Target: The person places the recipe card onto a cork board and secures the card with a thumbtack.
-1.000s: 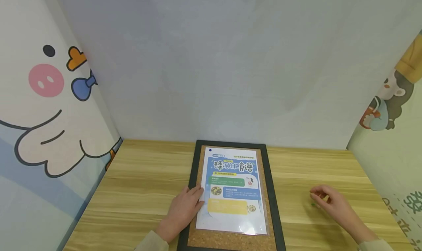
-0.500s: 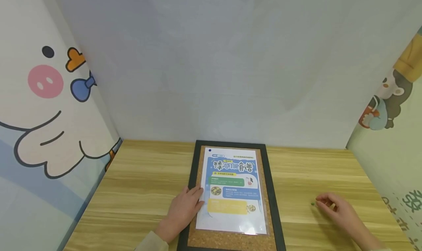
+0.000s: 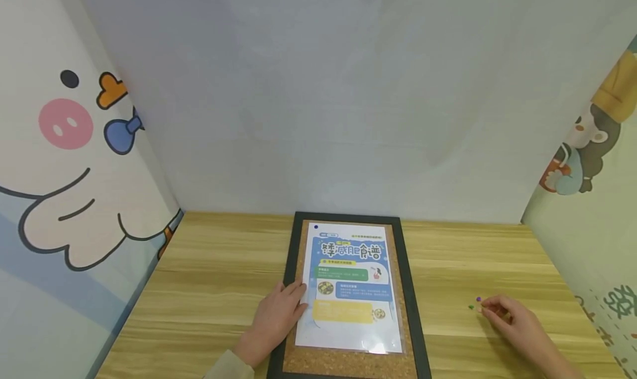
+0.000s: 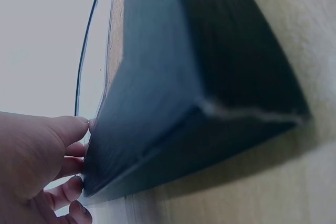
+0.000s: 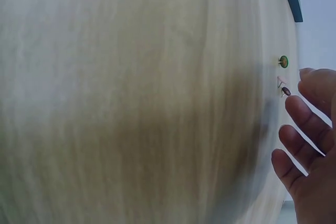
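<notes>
On the rectangular blue-and-white printed paper sheet [image 3: 348, 337], which lies on a black-framed brown cork board [image 3: 348, 362], the large outlined headline [image 3: 351, 250] ends in the Chinese characters 减肥食谱; the mark before them is unclear. Lettering in the sheet's green rounded box [image 3: 342, 274], blue rounded box [image 3: 362, 291] and yellow rounded box [image 3: 342, 312] is too small to read. The pale green printed right-hand wall [image 3: 604, 224] bears a dark green character 發 [image 3: 620, 301], near brown characters [image 3: 601, 333] too indistinct to read.

left sleeve [image 3: 230, 366]: pale beige | left fingers [image 3: 294, 287]: bare | right fingers [image 5: 307, 120]: bare
</notes>
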Tool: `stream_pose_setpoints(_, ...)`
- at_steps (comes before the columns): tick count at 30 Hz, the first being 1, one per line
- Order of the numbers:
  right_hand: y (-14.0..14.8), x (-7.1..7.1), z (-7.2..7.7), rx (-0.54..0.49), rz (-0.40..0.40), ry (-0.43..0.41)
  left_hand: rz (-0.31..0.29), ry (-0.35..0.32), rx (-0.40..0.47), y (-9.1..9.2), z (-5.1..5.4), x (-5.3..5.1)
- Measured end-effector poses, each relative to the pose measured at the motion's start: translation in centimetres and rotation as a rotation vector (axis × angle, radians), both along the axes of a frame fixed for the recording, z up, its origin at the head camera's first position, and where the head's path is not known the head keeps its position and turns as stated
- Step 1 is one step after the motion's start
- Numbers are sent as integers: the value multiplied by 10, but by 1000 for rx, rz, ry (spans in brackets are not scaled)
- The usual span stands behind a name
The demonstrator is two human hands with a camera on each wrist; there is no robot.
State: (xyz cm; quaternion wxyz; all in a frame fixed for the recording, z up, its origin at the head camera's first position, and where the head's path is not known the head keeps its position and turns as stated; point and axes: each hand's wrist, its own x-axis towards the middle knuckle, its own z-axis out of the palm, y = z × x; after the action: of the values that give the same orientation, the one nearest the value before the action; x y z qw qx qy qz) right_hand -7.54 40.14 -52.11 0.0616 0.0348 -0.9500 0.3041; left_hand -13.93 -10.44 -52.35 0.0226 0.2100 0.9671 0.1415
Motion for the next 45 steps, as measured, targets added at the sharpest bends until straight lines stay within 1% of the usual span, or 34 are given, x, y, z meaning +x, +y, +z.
stream_pose_setpoints(7, 1, -3, -6, 34, 15, 65, 9, -17, -10, 0, -1, 0)
stream_pose_setpoints(13, -1, -5, -8, 40, 34, 108, 9, -10, -3, 0, 0, 1)
stream_pose_setpoints(24, -2, -6, -6, 58, 21, 84, 5, 12, -1, -1, -1, 1)
stream_pose_setpoints(31, -1, -7, -5, 73, 6, 47, 1, 18, 7, 0, -1, 1)
stream_pose_setpoints(38, 0, -8, -5, 104, 5, 50, 16, -1, -9, 1, 1, 1)
stream_pose_setpoints(45, 1, -9, -8, 112, -2, 60, 21, 11, -6, 1, 1, 3)
